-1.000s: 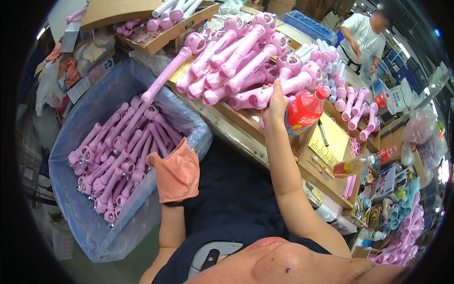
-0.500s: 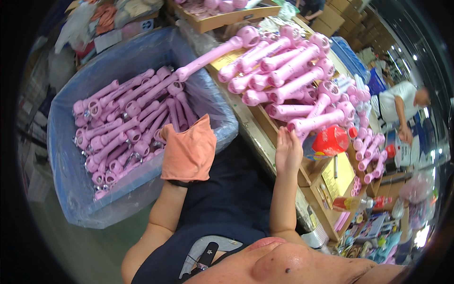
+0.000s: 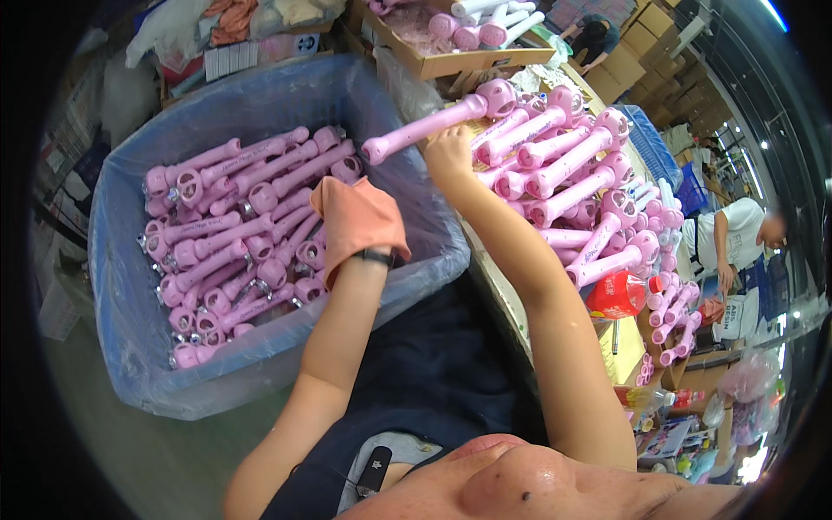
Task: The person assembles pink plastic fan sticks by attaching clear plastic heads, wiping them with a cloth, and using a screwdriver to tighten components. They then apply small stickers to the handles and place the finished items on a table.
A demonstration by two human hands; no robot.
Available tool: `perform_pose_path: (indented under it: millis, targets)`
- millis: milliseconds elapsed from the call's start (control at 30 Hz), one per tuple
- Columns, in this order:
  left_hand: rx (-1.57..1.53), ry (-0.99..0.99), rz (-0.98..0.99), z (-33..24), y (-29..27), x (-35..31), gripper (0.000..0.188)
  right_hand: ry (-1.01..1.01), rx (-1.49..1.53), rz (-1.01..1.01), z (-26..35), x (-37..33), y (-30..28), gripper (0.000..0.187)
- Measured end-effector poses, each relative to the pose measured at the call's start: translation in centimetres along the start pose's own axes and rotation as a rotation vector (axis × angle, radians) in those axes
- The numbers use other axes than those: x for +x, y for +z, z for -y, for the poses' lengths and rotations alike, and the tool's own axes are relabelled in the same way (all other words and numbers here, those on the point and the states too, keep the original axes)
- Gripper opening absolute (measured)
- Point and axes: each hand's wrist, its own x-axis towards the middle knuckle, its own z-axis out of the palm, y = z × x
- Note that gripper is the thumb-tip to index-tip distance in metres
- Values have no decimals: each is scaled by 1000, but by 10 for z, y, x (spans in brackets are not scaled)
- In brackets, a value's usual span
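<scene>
A pink plastic toy wand (image 3: 425,128) with a round, open-windowed head juts from the table over the rim of the blue bin (image 3: 130,347). My right hand (image 3: 450,157) is at its shaft, fingers curled against it. An orange cloth (image 3: 364,221) drapes over my left hand at the bin's right side, hiding the fingers and anything in them. Many similar pink wands (image 3: 234,234) lie in the plastic-lined bin, some with shiny metallic parts. More pink wands (image 3: 563,165) are heaped on the table to the right.
A shallow cardboard box (image 3: 468,62) with pink and white parts stands at the far table edge. A red-labelled bottle (image 3: 620,295) stands right of my right arm, near a yellow sheet (image 3: 620,351). Farther right, a person in a white shirt (image 3: 737,234) works.
My right hand has gone from beside the bottle, far and left, to the jutting wand. The cloth-covered left hand has shifted slightly right and farther away. The whole view has shifted a little.
</scene>
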Motion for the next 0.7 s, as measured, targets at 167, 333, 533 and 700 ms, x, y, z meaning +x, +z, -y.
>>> perform_pose_path:
  millis: [167, 333, 533, 700]
  targets:
    - [-457, -224, -227, 30, 3, 65, 51, 65, 20, 335, 22, 36, 29, 36]
    - [-1963, -334, -97, 21, 35, 126, 31, 40, 75, 354, 29, 41, 34, 30]
    - [-2253, 99, -44, 10, 40, 154, 11, 93, 52, 191, 34, 41, 42, 19]
    - [-2234, -91, -77, 18, 21, 150, 23, 139, 122, 159, 23, 54, 36, 16]
